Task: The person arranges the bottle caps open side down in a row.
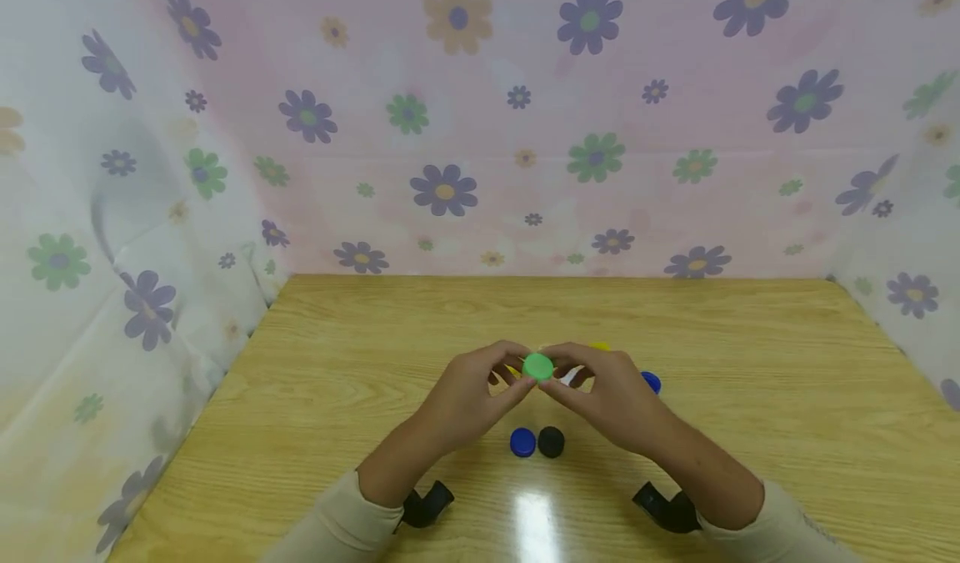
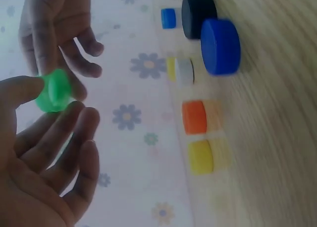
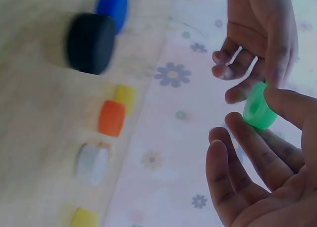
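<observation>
A round green bottle cap (image 1: pixel 537 367) is held up over the table between both hands. From the left, my left hand (image 1: pixel 468 396) pinches its edge with thumb and fingers. My right hand (image 1: pixel 611 396) pinches the opposite edge. In the right wrist view the green cap (image 3: pixel 260 106) is tilted and shows its hollow underside, while the other fingers of both hands are spread loosely. Nearer me, a blue cap (image 1: pixel 522 442) and a black cap (image 1: pixel 551 442) lie side by side on the wooden table (image 1: pixel 337 363).
Beyond the hands lie an orange cap (image 2: pixel 194 117), a white cap (image 2: pixel 185 71) and yellow caps (image 3: pixel 84 218), partly hidden in the head view. Another blue cap (image 1: pixel 651 381) sits right of my right hand. Flowered cloth (image 1: pixel 487 113) encloses the table's back and sides.
</observation>
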